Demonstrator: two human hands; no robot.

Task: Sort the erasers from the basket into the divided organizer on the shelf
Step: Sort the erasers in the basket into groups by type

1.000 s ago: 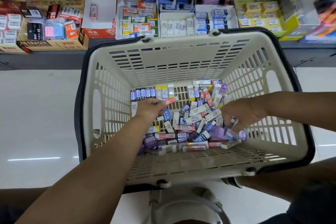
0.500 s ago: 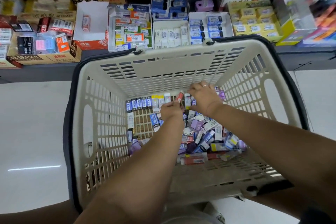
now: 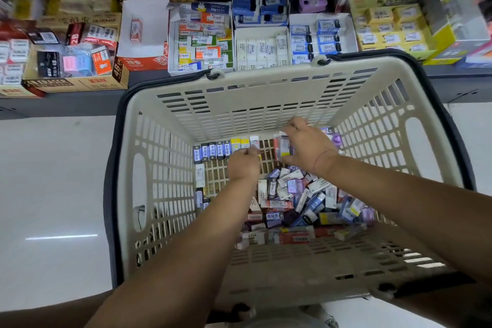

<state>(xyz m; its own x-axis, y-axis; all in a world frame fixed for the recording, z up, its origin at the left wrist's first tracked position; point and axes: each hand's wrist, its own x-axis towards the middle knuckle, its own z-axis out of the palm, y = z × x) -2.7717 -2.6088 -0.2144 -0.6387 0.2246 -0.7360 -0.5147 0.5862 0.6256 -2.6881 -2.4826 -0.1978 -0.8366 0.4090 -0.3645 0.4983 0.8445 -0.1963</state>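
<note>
Both arms reach down into a cream slatted basket [image 3: 266, 93] with a dark rim, seen from above.

The left hand [image 3: 243, 165] sits near the far wall of the basket floor, its fingers curled in a loose clench at the end of a row of erasers [image 3: 221, 149] that stand upright side by side along that wall: several blue-sleeved ones, then two yellow ones and a white one. The fingertips touch the white end of the row, but whether this grip actually closes on an eraser cannot be told, as the knuckles hide it.

The right hand [image 3: 306, 146] is just beside it, a little farther along the same wall. Its thumb and fingers are grasping a small stack of erasers [image 3: 282, 146], red and white sleeves pressed together and held upright, resting at or just above the basket floor.

Between the two hands a patch of bare floor grid shows. Nearer the person lies a loose heap of erasers [image 3: 300, 202], blue, purple, white and red, spread across the right and near part of the floor. A few more lie singly along the left wall.

Beyond the basket, the shelf [image 3: 66, 106] carries the divided organizer [image 3: 262, 50], with rows of white erasers in one compartment and blue ones beside it, flanked by open cardboard boxes [image 3: 74, 82] of stock.
</note>
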